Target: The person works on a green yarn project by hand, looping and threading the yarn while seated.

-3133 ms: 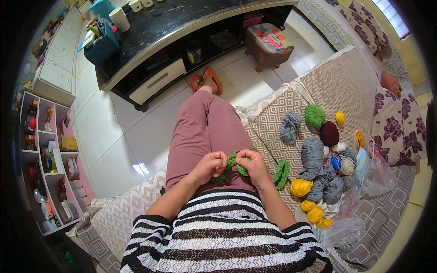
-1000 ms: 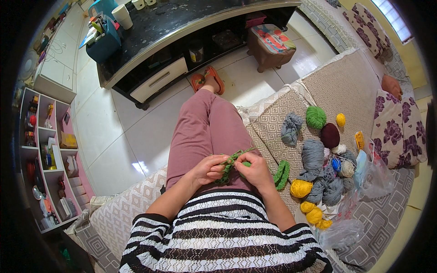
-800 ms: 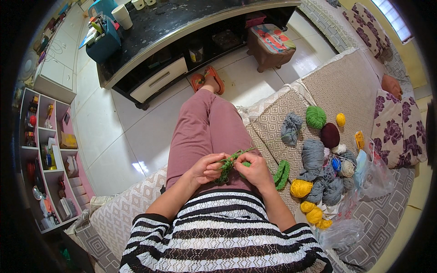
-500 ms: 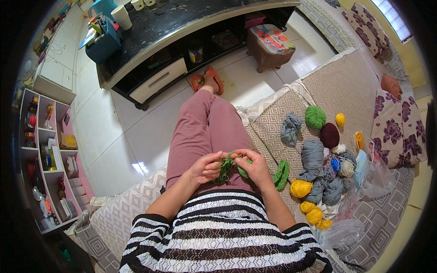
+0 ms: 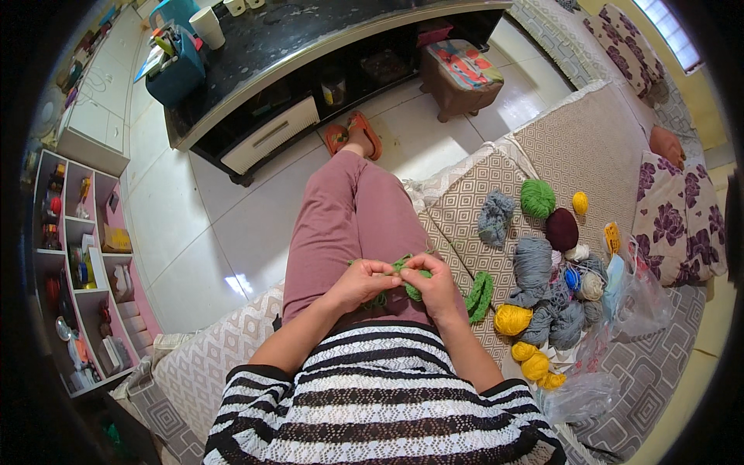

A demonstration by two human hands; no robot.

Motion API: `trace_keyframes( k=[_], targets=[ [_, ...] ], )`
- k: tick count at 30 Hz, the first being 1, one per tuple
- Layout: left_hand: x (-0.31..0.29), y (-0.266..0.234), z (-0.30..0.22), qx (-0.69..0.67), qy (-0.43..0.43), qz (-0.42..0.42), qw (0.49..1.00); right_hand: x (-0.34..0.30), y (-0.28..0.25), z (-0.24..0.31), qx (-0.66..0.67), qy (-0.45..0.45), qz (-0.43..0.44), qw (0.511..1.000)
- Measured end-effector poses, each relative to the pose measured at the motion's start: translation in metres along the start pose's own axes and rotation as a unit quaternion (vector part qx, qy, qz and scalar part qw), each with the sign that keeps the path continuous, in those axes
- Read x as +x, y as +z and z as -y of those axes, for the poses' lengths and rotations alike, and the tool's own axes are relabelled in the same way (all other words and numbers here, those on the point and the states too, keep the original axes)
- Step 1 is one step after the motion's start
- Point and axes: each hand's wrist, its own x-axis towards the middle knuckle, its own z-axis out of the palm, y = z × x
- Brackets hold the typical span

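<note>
Over my lap, my left hand and my right hand meet with fingertips pinched close together. Green yarn runs between them, and loose strands hang below the left hand. Beneath my right fingers shows a thicker green bundle; whether it is worked or wound is too small to tell. The fingers hide any tool in them. Beside my right hand, on the sofa, lies a looped green knitted-looking strip.
To my right, the patterned sofa holds a green yarn ball, grey yarn skeins, yellow yarn balls and plastic bags. Ahead stands a black-topped table beside a brown stool. A compartment shelf is at left.
My left hand has moved right and closed up to the right fingertips. Its palm has turned down, covering much of the green strands. My right hand has barely shifted.
</note>
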Motion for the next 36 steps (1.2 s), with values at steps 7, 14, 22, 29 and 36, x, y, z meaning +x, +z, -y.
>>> trace_keyframes(
  k=[7, 14, 22, 29, 36],
  targets=[
    [0.000, -0.004, 0.000, 0.030, 0.017, -0.004, 0.999, -0.001, 0.001, -0.005, 0.069, 0.007, -0.074, 0.995],
    [-0.004, -0.004, -0.004, 0.045, 0.023, -0.037, 0.998, -0.002, -0.001, -0.002, 0.216, 0.070, -0.063, 0.972],
    [-0.007, 0.002, -0.010, 0.064, 0.026, -0.029, 0.997, 0.000, -0.006, -0.005, 0.284, 0.140, -0.012, 0.948],
    [-0.007, -0.006, -0.008, -0.047, -0.030, 0.058, 0.997, 0.000, -0.006, -0.003, 0.258, 0.124, 0.001, 0.958],
    [-0.004, -0.007, -0.007, -0.019, -0.028, 0.030, 0.999, 0.002, -0.012, -0.007, 0.225, 0.136, 0.025, 0.964]
  ],
)
